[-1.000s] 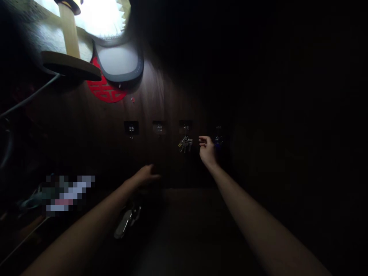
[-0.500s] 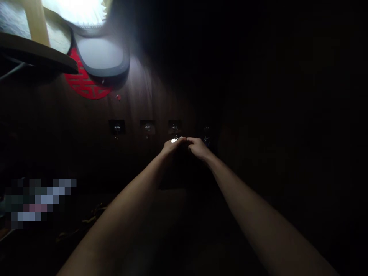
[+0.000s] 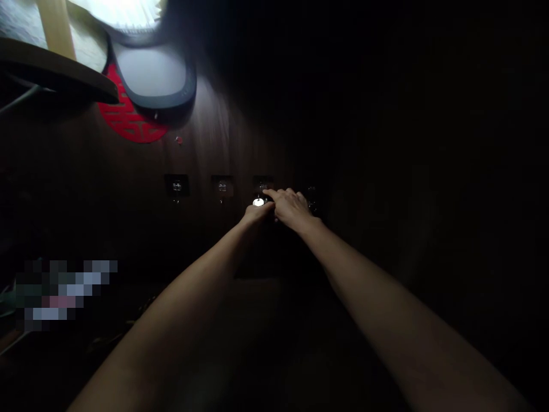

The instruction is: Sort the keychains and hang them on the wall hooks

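Observation:
In the dim middle of the view, both my hands meet at a dark surface fitted with a row of small hooks. My left hand (image 3: 258, 213) is closed by a small bright round object (image 3: 258, 202), too glaring to name; it appears pinched in the fingers, which are mostly hidden. My right hand (image 3: 294, 207) lies against the left one, its index finger stretched leftward over the lower edge of a hook (image 3: 263, 186) on a square dark pad. Its other fingers are bent, and whatever lies beneath them is hidden.
More hooks (image 3: 176, 186) line up to the left, and another (image 3: 311, 189) glints at right. Above them is a red round cut-out decoration (image 3: 128, 120), partly behind a grey-and-black rounded object (image 3: 156, 80). A bright lamp (image 3: 128, 14) shines at upper left beside a dark round-edged board (image 3: 55, 68).
My right hand has shifted slightly left and up, its index finger now reaching over the hook. The bright round object shows more fully beside my left hand. The view has tilted a little.

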A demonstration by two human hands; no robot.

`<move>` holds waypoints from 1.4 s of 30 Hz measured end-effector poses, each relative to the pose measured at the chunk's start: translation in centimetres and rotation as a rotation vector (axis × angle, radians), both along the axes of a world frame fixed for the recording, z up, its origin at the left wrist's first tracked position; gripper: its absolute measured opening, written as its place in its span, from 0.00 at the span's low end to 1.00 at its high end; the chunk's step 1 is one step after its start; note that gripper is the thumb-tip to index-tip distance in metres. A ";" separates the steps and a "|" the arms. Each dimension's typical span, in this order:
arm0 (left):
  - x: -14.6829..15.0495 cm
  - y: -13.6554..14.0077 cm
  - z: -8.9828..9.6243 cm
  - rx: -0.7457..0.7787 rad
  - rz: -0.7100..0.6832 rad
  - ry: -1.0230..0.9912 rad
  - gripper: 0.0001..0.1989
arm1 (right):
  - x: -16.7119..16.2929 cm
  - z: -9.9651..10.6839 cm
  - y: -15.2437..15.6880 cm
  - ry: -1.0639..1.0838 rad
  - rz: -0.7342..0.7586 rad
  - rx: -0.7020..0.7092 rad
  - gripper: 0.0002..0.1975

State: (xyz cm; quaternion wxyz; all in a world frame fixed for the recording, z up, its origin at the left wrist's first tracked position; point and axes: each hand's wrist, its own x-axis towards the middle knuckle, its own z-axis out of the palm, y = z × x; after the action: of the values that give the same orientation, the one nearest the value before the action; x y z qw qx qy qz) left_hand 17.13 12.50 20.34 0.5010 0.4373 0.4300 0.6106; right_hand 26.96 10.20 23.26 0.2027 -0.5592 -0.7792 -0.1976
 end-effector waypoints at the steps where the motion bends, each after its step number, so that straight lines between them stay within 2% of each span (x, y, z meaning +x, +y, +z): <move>1: 0.1 -0.1 0.1 0.008 -0.006 -0.007 0.11 | 0.0 0.1 0.0 -0.014 -0.004 -0.009 0.30; 8: 0.1 -1.0 -0.5 0.084 -0.034 -0.027 0.06 | -0.2 0.6 -0.7 0.009 -0.035 -0.043 0.21; 15: 0.1 -1.4 1.0 0.185 0.008 0.008 0.06 | 0.1 1.1 -0.1 0.124 0.060 -0.040 0.23; 17: -0.4 -1.6 0.6 0.207 0.003 0.031 0.07 | 0.2 1.0 0.0 0.153 0.068 -0.050 0.21; 18: -1.0 -1.7 -0.3 0.215 -0.012 0.066 0.07 | 0.3 0.9 0.1 0.174 0.069 -0.052 0.21; 20: -2.6 -2.2 -3.5 0.206 -0.060 0.195 0.08 | 0.6 0.2 0.0 0.225 0.090 -0.038 0.25; 22: -5.0 -3.2 -8.2 0.115 -0.101 0.420 0.09 | 1.3 -1.0 0.1 0.306 0.155 0.015 0.29; 25: -9.1 -5.2 -15.3 -0.136 0.010 0.802 0.14 | 3.4 -3.4 0.5 0.579 0.220 0.192 0.30; 27: -11.3 -6.6 -17.9 -0.153 -0.006 1.054 0.18 | 5.1 -4.9 1.1 0.852 0.155 0.361 0.28; 28: -12.0 -7.1 -18.2 -0.162 -0.035 1.184 0.20 | 6.0 -5.6 1.4 0.974 0.115 0.417 0.28; 29: -12.5 -7.4 -17.8 -0.157 -0.040 1.326 0.21 | 6.8 -6.2 1.9 1.074 0.084 0.440 0.27; 31: -12.6 -7.5 -15.7 -0.132 -0.023 1.586 0.24 | 8.0 -7.0 2.7 1.217 0.065 0.401 0.27; 33: -11.4 -6.8 -12.6 -0.091 -0.026 1.669 0.22 | 8.6 -7.5 3.5 1.304 0.070 0.320 0.27; 35: -8.8 -5.5 -9.6 0.079 -0.116 1.509 0.21 | 8.8 -7.7 4.2 1.347 0.081 0.237 0.28; 37: -5.1 -3.8 -7.1 0.290 -0.184 1.200 0.21 | 8.6 -7.7 4.5 1.361 0.089 0.153 0.28; 39: -1.0 -2.1 -5.3 0.411 -0.188 0.867 0.24 | 8.3 -7.6 4.5 1.352 0.110 0.054 0.26; 42: 4.7 -0.2 -3.3 0.372 -0.159 0.548 0.30 | 8.1 -7.2 3.8 1.321 0.171 -0.044 0.20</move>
State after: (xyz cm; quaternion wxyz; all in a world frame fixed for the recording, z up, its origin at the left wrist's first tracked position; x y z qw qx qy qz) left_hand 21.87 12.30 17.00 0.3245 0.7012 0.3946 0.4972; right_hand 35.07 14.02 16.07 0.6408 -0.5031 -0.5369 0.2193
